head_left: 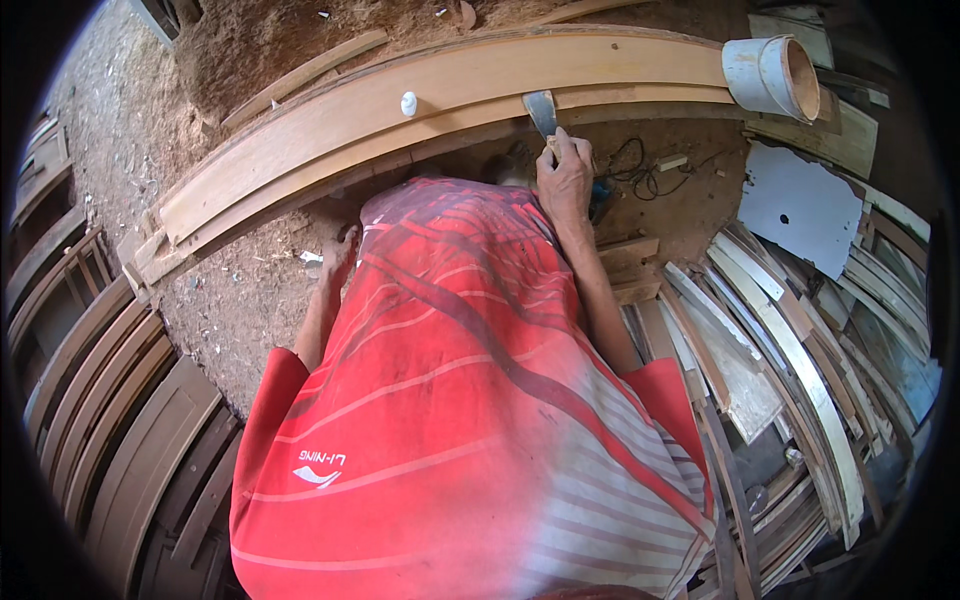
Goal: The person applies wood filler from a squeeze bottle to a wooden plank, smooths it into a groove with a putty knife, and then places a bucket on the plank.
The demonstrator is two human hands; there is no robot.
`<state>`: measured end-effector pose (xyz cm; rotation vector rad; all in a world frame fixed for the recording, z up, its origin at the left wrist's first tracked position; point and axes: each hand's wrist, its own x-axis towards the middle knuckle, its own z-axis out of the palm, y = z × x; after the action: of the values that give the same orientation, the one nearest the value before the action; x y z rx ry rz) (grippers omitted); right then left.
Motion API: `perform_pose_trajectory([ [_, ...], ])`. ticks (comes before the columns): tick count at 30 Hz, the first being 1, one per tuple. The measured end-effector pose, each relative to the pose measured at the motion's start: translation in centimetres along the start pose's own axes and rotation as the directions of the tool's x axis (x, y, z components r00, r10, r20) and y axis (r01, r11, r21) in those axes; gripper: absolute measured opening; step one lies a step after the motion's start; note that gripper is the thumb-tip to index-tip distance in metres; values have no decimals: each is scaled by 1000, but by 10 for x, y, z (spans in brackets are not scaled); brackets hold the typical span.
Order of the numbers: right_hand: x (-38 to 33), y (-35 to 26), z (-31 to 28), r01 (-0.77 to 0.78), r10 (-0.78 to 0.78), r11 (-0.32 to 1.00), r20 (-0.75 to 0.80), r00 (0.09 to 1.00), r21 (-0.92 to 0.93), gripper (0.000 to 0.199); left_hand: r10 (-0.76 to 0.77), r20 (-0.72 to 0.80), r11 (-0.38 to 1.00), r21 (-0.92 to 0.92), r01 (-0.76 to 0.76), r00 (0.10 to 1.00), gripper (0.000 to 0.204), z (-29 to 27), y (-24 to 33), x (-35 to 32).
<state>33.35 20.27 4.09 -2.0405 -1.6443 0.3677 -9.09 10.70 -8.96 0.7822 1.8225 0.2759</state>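
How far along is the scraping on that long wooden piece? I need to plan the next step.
Done: the long wooden board already lies in place on the sawdust floor, its top face smooth. In hand: the right hand presses a flat metal scraper blade onto the board's near edge; the left hand rests below the board, holding nothing visible. Left: unclear how much of the edge is worked.

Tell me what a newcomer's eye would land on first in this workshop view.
The red striped shirt fills the lower middle. Above it a long curved wooden frame arcs across the top, where the right hand presses a flat metal scraper to its edge; the left hand hangs by the sawdust floor. Stacked wooden slats crowd the right.
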Motion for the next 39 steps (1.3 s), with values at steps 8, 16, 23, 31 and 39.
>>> perform_pose_trajectory([
  [8,1,1,0,-10,9,1000,31,999,19,34,11,21,998,-69,-10,1000,40,3,14,6],
  [16,9,-8,-16,-49,51,999,107,993,-21,31,155,-6,982,-107,-155,988,38,7,12,10],
  [23,7,-3,-15,-45,46,999,78,996,-12,33,57,24,998,-7,-57,998,40,3,12,11],
  [31,5,2,-7,-41,41,999,53,998,3,33,24,4,999,-27,-24,1000,43,2,16,9],
  [39,6,2,-13,-60,60,998,113,992,-3,32,-65,33,997,36,63,997,44,1,31,6],
])
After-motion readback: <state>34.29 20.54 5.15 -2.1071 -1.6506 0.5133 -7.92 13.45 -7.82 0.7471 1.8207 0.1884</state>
